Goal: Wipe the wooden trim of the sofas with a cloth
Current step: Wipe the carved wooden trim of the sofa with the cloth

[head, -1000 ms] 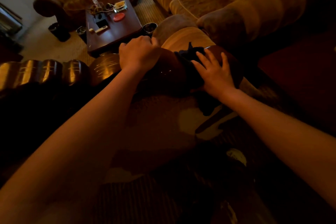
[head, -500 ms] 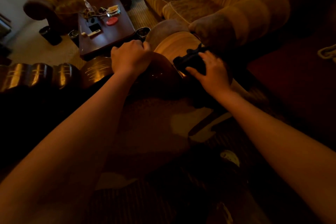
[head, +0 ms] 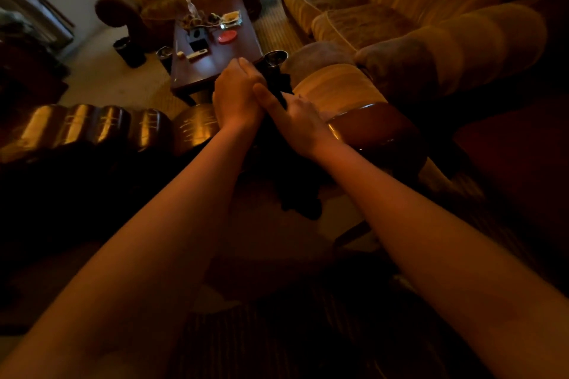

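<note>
both hands now brought together, left hand and right hand gripping dark cloth above glossy wooden trim

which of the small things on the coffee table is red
The flat round red dish beside the dark box; the items around it are white, clear or dark.

No writing, label, brand or number can be read on anything in this dim room.
</note>
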